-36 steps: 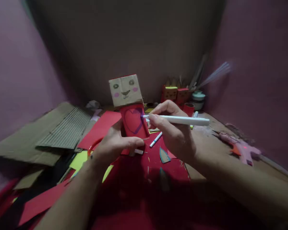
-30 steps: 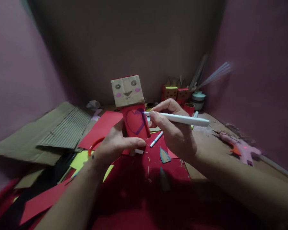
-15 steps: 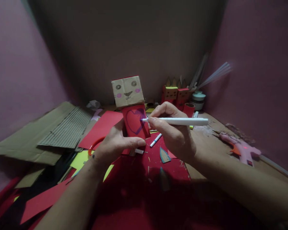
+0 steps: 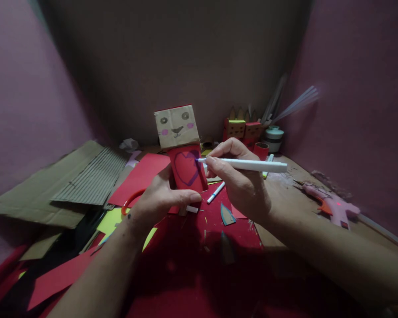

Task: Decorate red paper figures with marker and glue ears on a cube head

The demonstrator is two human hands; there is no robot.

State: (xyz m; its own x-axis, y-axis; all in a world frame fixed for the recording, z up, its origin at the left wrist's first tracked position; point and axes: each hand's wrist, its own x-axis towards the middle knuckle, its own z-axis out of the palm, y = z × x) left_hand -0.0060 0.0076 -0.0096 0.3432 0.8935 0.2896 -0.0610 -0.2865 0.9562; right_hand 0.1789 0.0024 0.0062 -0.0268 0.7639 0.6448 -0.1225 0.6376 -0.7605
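Note:
My left hand (image 4: 164, 190) grips the lower part of a paper-and-cardboard animal figure (image 4: 179, 128), its thumb across the front near the base. The figure has a tan box head with a drawn face and a red tube body. A purple heart outline (image 4: 185, 168) is drawn on the red body, its upper right part coloured in. Pinched in my right hand (image 4: 240, 176) is a white marker (image 4: 252, 165), whose purple tip meets the right side of the heart. A marker cap (image 4: 192, 209) lies below my left thumb.
Cardboard sheets (image 4: 49, 185), red paper (image 4: 142, 176) and orange-handled scissors (image 4: 129, 201) lie left. Two cardboard ear shapes, including one with a blue edge (image 4: 227, 215), rest on the red surface. A pink glue gun (image 4: 331, 203) is right; similar figures (image 4: 237, 129) and a teal-lidded jar (image 4: 273, 138) stand behind.
The marker tip has shifted slightly upward along the heart's right side, my right hand moving with it. My left hand and the figure have stayed in place.

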